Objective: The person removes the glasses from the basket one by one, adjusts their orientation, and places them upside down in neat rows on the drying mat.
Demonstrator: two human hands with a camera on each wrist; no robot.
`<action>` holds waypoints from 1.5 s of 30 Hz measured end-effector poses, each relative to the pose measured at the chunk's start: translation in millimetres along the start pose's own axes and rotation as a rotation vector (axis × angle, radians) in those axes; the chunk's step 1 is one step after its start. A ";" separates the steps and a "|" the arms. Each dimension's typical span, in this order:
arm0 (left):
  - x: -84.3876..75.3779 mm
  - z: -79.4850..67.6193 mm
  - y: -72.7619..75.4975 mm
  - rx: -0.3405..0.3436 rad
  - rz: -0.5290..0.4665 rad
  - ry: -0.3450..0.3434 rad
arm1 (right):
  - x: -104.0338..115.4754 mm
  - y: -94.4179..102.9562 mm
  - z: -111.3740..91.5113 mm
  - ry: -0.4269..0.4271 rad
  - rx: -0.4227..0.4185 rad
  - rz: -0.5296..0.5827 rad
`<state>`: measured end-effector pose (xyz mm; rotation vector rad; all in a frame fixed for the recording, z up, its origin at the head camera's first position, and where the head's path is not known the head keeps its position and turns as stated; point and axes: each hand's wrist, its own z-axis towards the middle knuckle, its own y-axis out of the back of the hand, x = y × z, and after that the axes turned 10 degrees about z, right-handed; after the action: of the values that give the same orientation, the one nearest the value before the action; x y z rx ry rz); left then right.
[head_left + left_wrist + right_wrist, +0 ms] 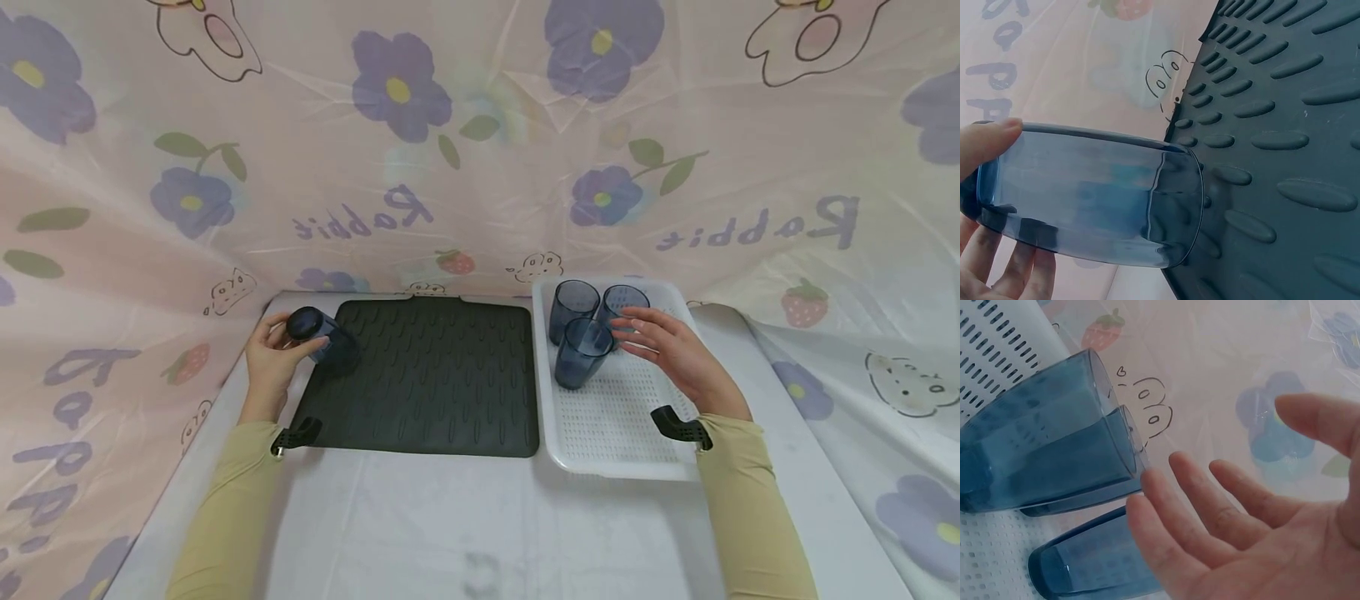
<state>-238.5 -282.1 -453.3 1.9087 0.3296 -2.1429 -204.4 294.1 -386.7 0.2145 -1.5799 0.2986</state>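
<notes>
My left hand (272, 354) grips a blue-tinted drinking glass (324, 333) near its base, thumb on one side and fingers on the other. The glass is tipped mouth-down at the far left corner of a dark ribbed mat (435, 379). In the left wrist view the rim of the held glass (1100, 194) faces the mat; whether it touches cannot be told. My right hand (678, 354), fingers extended and holding nothing, hovers by several blue glasses. These are the front glass (581, 358), the back left glass (573, 308) and the back right glass (624, 302), partly behind the fingers.
The three glasses stand mouth-up in the far left part of a white perforated tray (622, 442), right beside the mat. Both lie on a white-covered table (420, 525). A printed rabbit-and-flower curtain (487, 192) hangs behind and along the sides.
</notes>
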 end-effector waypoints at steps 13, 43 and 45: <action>6.0 3.8 -3.5 -0.014 0.119 0.017 | -4.5 0.8 4.2 -0.037 -0.029 -0.013; 12.4 10.6 -14.4 0.020 0.281 -0.053 | -1.6 -5.1 21.9 -0.112 -0.001 -0.064; 12.9 11.1 -14.9 0.018 0.313 -0.060 | -1.5 -5.3 23.0 -0.114 0.006 -0.074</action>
<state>-255.2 -272.3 -464.8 1.7651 -0.0013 -1.9946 -224.5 281.7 -388.2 0.2981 -1.6793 0.2370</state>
